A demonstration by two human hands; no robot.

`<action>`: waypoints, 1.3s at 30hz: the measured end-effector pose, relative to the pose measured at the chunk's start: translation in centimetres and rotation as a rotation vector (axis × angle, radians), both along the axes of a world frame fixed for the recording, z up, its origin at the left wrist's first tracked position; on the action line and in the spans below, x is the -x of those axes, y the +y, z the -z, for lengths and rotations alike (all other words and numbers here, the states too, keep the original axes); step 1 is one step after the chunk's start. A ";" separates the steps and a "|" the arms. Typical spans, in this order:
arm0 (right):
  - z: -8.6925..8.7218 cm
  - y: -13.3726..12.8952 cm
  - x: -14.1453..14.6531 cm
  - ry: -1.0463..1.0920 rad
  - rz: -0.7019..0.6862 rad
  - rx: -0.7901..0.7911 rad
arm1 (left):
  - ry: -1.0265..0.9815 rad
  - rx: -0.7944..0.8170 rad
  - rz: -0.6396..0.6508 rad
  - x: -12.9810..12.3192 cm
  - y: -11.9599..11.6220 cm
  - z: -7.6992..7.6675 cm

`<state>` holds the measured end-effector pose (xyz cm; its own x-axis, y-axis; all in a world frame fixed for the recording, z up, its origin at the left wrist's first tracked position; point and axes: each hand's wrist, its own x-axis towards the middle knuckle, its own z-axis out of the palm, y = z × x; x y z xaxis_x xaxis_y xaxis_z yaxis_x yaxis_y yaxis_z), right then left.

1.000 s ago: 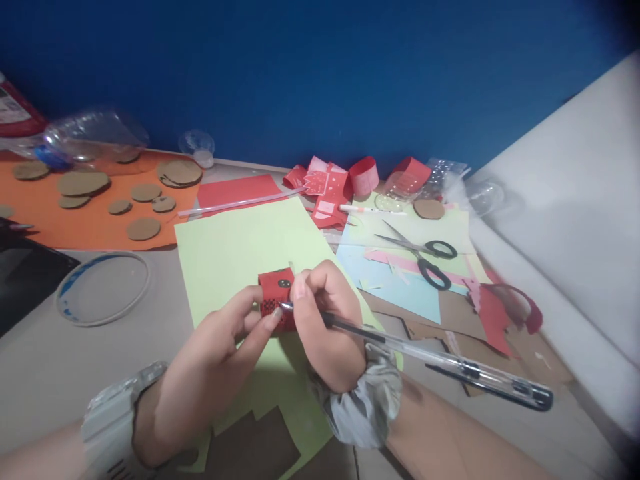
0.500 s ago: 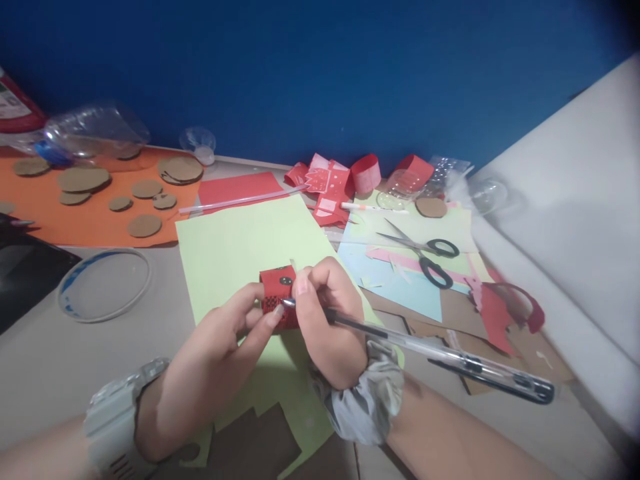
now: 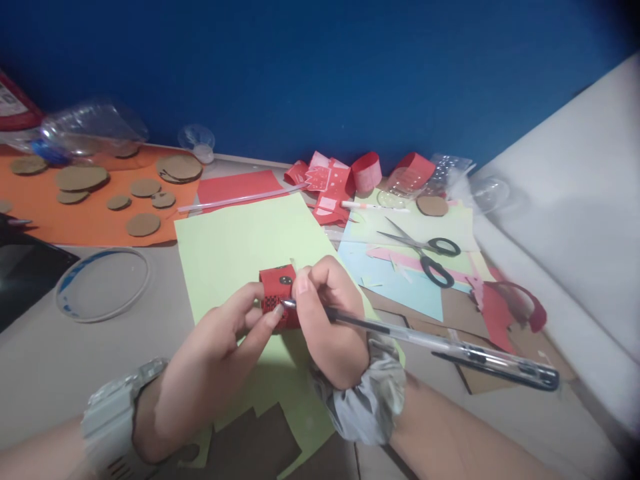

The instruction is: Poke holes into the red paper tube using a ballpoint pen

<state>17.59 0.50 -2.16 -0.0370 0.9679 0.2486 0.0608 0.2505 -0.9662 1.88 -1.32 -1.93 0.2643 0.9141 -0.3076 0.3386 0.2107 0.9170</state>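
A small red paper roll (image 3: 277, 283) with black drawn marks is held above a pale green sheet (image 3: 240, 233). My left hand (image 3: 215, 360) pinches its left side and lower edge between thumb and fingers. A clear pen (image 3: 430, 343) with a black cap end lies in my right hand (image 3: 330, 320), its tip touching the roll's front near my left thumb. The fingers of my right hand also press at the roll's right edge, which they partly hide.
Black-handled scissors (image 3: 425, 250) lie on coloured papers at the right. Cardboard discs (image 3: 83, 178) rest on an orange sheet (image 3: 105, 227) at the left, beside a plastic bottle (image 3: 95, 130). Red paper pieces (image 3: 330, 187) stand by the blue wall. A clear ring (image 3: 103, 283) is at left.
The pen's rear end has tipped slightly upward and to the right. Its tip and both hands are in nearly the same place on the red roll.
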 end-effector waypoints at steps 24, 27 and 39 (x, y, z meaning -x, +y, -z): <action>0.2 0.0 -0.1 0.013 0.004 0.021 | 0.002 0.013 0.004 -0.2 0.0 -0.4; 0.3 0.0 -0.1 0.018 0.006 0.010 | -0.010 0.003 0.003 -0.1 0.0 -0.3; 0.1 0.0 -0.1 0.022 -0.010 0.011 | -0.002 -0.007 0.012 -0.1 0.1 -0.2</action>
<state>17.71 0.50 -2.31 -0.0410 0.9701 0.2392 0.0371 0.2407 -0.9699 1.93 -1.21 -1.74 0.2761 0.9128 -0.3011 0.3393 0.2005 0.9191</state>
